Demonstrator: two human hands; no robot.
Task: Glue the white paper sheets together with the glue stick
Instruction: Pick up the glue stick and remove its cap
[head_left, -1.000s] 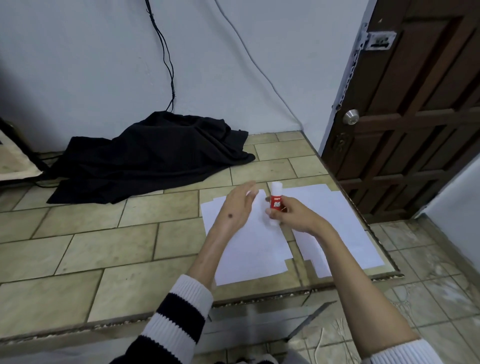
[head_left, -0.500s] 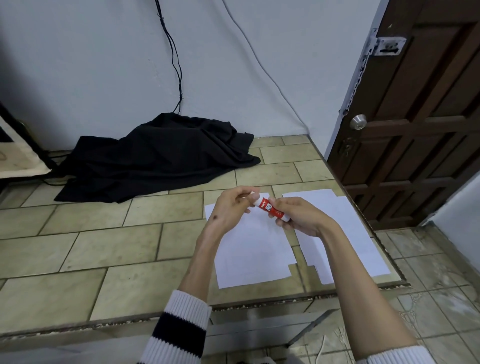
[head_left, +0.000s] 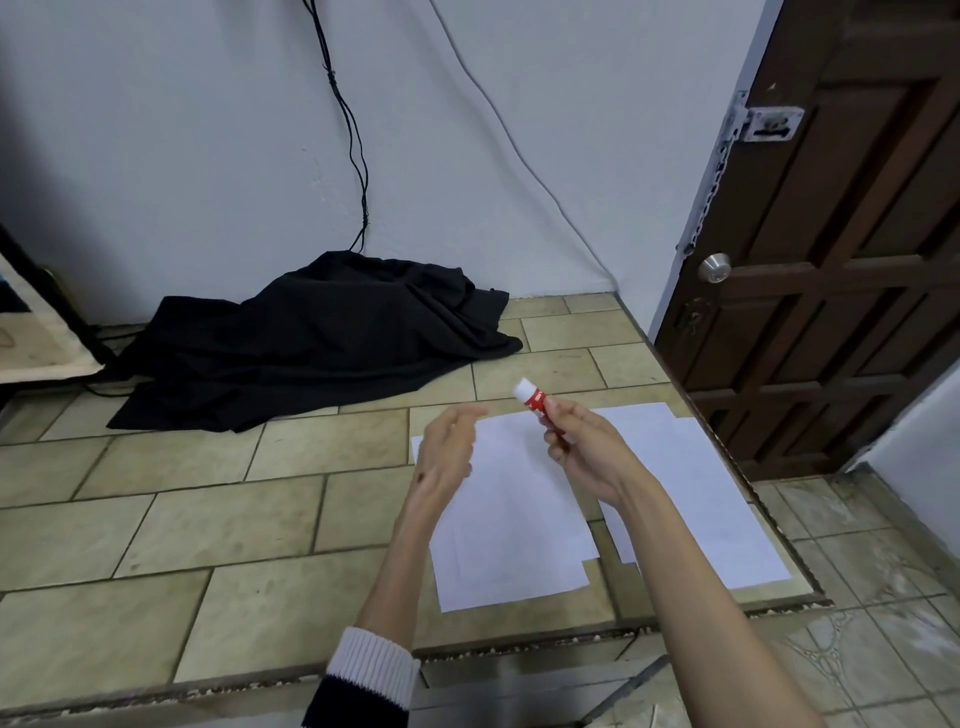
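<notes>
My right hand (head_left: 582, 447) grips a red glue stick (head_left: 534, 397) with a white cap, tilted up and to the left above the papers. My left hand (head_left: 447, 457) hovers just left of the stick, fingers loosely curved, holding nothing and apart from the cap. One stack of white paper sheets (head_left: 511, 535) lies on the tiled surface below my hands. A second white sheet stack (head_left: 696, 493) lies to its right, near the surface's right edge.
A black cloth (head_left: 311, 338) lies heaped at the back by the white wall, with black cables (head_left: 353, 130) hanging above it. A dark wooden door (head_left: 841, 260) stands at the right. The tiled surface (head_left: 208, 519) ends in a front edge (head_left: 467, 654) with lower floor tiles beyond.
My left hand let go of the glue stick's cap end and drew back to the left. My right hand keeps the stick, tilted a little more upright.
</notes>
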